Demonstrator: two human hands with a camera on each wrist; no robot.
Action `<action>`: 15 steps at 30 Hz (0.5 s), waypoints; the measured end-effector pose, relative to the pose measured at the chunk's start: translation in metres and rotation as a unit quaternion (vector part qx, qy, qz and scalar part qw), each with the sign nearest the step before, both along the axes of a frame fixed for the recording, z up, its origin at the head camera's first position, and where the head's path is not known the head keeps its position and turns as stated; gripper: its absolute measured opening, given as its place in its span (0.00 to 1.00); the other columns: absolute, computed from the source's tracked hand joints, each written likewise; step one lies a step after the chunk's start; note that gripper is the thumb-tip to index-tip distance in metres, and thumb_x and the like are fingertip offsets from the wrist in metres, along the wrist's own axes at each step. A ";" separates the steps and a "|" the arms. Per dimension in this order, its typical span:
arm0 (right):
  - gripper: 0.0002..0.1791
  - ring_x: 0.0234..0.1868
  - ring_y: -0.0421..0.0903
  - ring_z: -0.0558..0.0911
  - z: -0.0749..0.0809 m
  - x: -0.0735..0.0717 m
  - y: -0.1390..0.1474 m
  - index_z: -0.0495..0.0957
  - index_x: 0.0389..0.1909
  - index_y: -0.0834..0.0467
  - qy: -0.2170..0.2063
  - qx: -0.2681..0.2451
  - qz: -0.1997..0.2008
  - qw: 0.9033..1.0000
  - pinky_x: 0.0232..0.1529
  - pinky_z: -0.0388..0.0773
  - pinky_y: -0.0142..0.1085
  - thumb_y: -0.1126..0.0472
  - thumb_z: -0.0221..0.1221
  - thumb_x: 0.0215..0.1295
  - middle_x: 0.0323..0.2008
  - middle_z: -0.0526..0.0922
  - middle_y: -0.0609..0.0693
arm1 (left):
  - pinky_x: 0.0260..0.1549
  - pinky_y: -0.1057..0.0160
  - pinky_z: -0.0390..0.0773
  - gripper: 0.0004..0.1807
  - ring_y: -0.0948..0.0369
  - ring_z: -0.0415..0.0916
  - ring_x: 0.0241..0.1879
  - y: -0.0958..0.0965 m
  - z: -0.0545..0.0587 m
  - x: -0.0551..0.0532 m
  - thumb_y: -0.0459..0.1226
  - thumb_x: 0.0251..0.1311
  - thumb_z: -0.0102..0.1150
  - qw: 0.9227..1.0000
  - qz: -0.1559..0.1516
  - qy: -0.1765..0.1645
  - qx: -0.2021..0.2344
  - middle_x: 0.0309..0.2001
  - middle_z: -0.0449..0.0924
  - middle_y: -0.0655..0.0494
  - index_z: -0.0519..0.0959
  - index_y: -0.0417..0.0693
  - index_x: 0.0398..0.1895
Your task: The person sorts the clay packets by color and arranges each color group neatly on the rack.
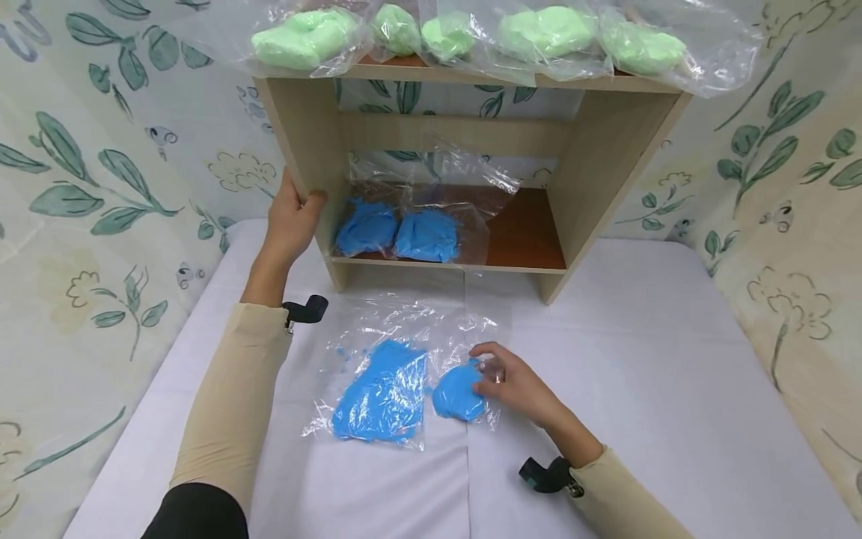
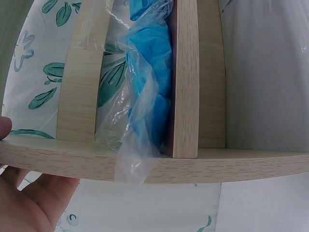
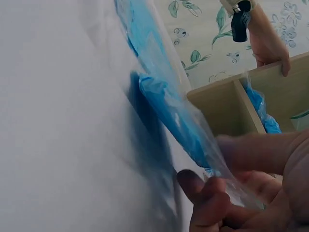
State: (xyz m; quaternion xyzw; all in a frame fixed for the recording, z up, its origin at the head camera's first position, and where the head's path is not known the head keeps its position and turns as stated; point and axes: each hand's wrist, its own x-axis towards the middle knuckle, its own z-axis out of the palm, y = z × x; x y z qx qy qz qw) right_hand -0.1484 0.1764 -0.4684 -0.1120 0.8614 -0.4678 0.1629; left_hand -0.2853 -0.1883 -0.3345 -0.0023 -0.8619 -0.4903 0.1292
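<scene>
My left hand [image 1: 291, 218] grips the left side panel [image 1: 299, 142] of a small wooden shelf, thumb on the inner side and fingers outside. Down on the white cloth, my right hand [image 1: 517, 383] pinches the edge of a small clear plastic bag of blue clay-like stuff [image 1: 456, 392]. In the right wrist view this bag [image 3: 169, 116] is tilted, with its shadow on the cloth below. Just left of it lies a larger bag of blue stuff [image 1: 385, 393]. Two more blue bags [image 1: 367, 226] sit side by side on the shelf's lower board, toward the left.
Several bags of pale green stuff [image 1: 548, 31] line the shelf top, their loose plastic hanging over the front edge. The lower board [image 1: 521, 228] shows brown on the right. A white cloth [image 1: 646, 389] covers the table, and leaf-patterned fabric [image 1: 774, 187] stands behind and beside it.
</scene>
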 end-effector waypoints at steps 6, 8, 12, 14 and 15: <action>0.14 0.48 0.51 0.82 -0.005 0.003 -0.008 0.82 0.49 0.56 0.046 0.030 0.020 0.998 0.48 0.79 0.45 0.66 0.60 0.63 0.49 0.85 0.55 | 0.68 0.38 0.66 0.33 0.48 0.59 0.75 0.001 -0.001 -0.001 0.48 0.71 0.41 1.000 -0.007 -0.002 0.001 0.78 0.56 0.56 0.45 0.72 0.77; 0.13 0.52 0.52 0.80 -0.005 0.003 -0.009 0.82 0.48 0.57 0.039 0.022 0.016 0.999 0.53 0.78 0.48 0.64 0.63 0.61 0.50 0.85 0.54 | 0.67 0.38 0.66 0.34 0.47 0.60 0.75 0.001 0.000 0.000 0.48 0.71 0.41 1.000 -0.005 0.001 -0.002 0.78 0.56 0.55 0.46 0.70 0.77; 0.12 0.59 0.56 0.77 -0.005 0.004 -0.010 0.80 0.46 0.57 0.021 0.008 0.025 0.999 0.60 0.75 0.55 0.64 0.64 0.60 0.50 0.83 0.54 | 0.67 0.38 0.66 0.34 0.47 0.60 0.75 -0.001 0.000 0.001 0.48 0.70 0.41 1.000 -0.001 0.001 -0.005 0.78 0.56 0.55 0.46 0.70 0.77; 0.11 0.61 0.57 0.76 -0.005 0.004 -0.011 0.79 0.46 0.56 0.022 0.010 0.036 0.999 0.61 0.73 0.56 0.67 0.61 0.63 0.52 0.82 0.54 | 0.67 0.38 0.66 0.34 0.47 0.59 0.75 -0.001 0.000 0.001 0.48 0.70 0.40 1.000 -0.001 0.000 -0.006 0.78 0.56 0.55 0.45 0.71 0.77; 0.12 0.62 0.57 0.76 -0.004 0.004 -0.011 0.79 0.47 0.55 0.025 0.013 0.043 0.999 0.62 0.73 0.56 0.68 0.59 0.64 0.54 0.82 0.53 | 0.68 0.38 0.66 0.34 0.47 0.59 0.76 -0.001 0.001 0.002 0.48 0.70 0.40 1.000 -0.001 -0.001 -0.006 0.79 0.55 0.55 0.45 0.71 0.77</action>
